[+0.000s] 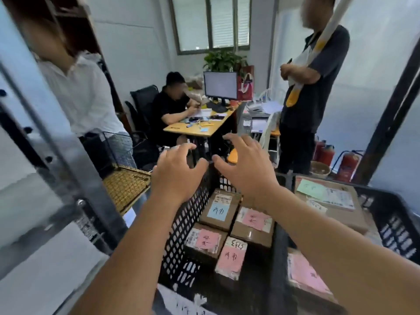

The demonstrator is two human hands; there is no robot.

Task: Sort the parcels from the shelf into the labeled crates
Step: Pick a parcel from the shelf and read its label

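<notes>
1. Head view shows my left hand (179, 171) and right hand (246, 165) raised side by side above the far rim of the black crate (188, 223); each grip is spread, fingers slightly curved, holding nothing; the thumbs nearly meet.
2. Four parcels lie inside that crate: a blue-labeled parcel (219, 210) at the back left, a pink-labeled parcel (253, 222) just beside it on the right, another pink one (205, 241) in front, and a fourth (231, 258) tilted at the near side.
3. I see a second crate (395, 221) to the right, holding a large box with a green label (329, 201) and a flat pink-labeled packet (306, 273).
4. Beyond, a seated person (172, 108) works at a table (200, 127) with a monitor (220, 85); two people stand either side.
</notes>
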